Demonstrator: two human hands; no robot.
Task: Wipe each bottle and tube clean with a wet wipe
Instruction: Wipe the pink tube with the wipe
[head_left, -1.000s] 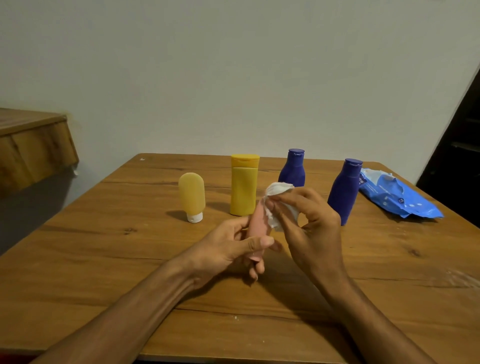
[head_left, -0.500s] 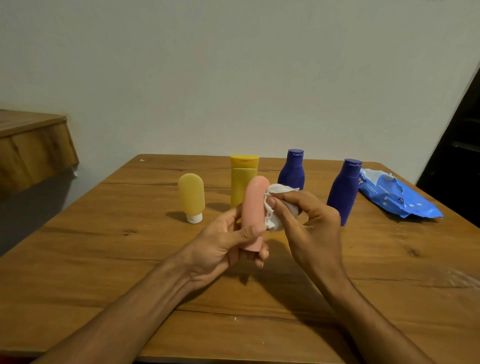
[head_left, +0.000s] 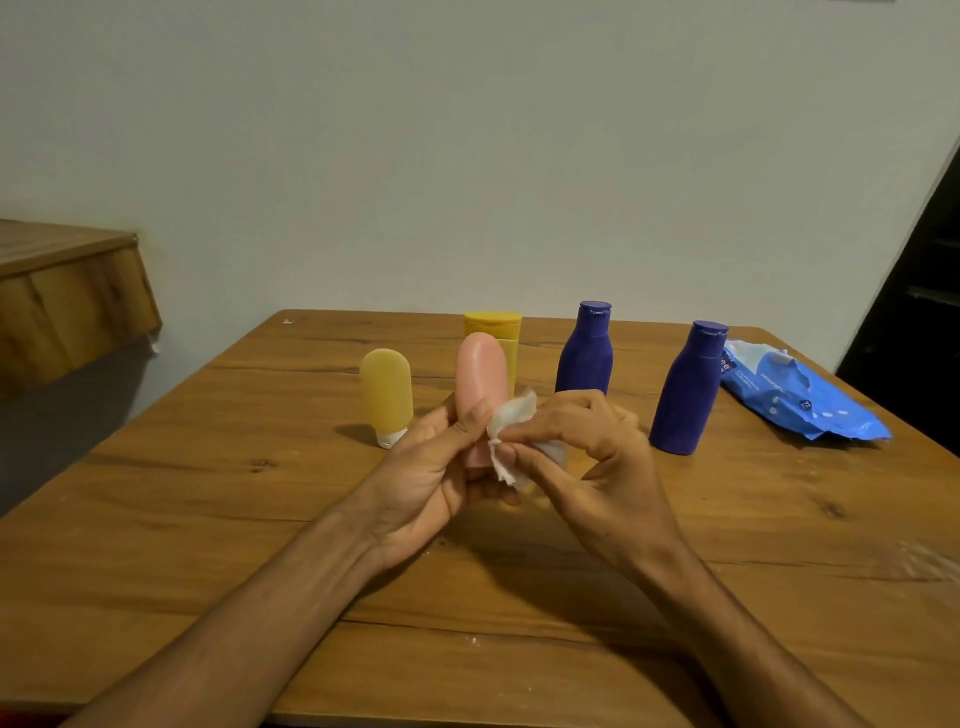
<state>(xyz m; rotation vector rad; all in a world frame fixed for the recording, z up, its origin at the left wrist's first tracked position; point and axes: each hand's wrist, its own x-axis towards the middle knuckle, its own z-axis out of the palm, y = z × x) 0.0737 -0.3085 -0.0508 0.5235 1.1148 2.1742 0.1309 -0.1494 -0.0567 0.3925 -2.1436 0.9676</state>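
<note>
So there's a big wooden table (head_left: 156, 519) filling most of the view, pushed up against a plain wall. Far right on it is a crumpled blue wipes pack (head_left: 795, 400). Next to that pack, nearly touching, stands a dark blue bottle (head_left: 683, 389), and a second dark blue bottle (head_left: 586, 349) sits further back to its left. A yellow bottle (head_left: 496, 325) stands at the back, mostly hidden behind the pink tube. Off to the left there's a pale yellow tube (head_left: 387, 395) standing on its white cap, on its own.

The left hand (head_left: 431, 478) is wrapped round the lower half of the pink tube (head_left: 483, 374), thumb pressed across the front, holding it upright above the table middle. The right hand (head_left: 597, 467) has its thumb and fingers pinched on a scrunched white wet wipe (head_left: 511, 421), which is pressed against the tube's right side, low down near the left thumb
</note>
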